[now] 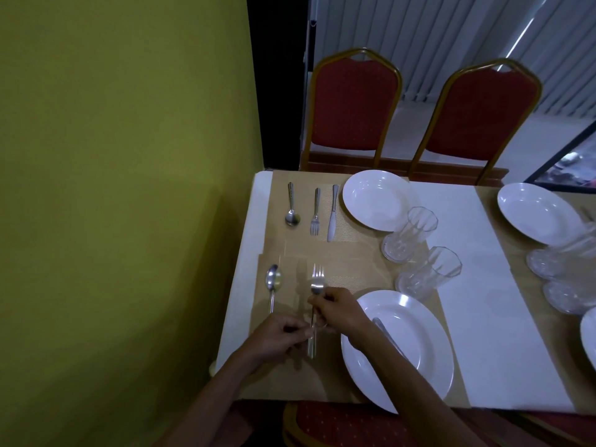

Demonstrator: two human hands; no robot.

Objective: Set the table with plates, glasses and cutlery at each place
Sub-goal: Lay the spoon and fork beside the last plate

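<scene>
Fork (317, 280) sits at the near place, lower centre of frame. Long axis runs bottom-to-top, tines toward the top. Left hand (283, 337) pinches the lower handle, fingers curled together. Right hand (335, 309) pinches the neck just below the tines. Can't tell if the fork touches the mat (354, 272). Spoon (273, 285) lies parallel just left, bowl up-frame. Plate (419, 366) is just right, with a knife (387, 337) on it, partly hidden by the right forearm. Open mat above the tines. Table (248, 269) left edge runs near the green wall (129, 188).
</scene>
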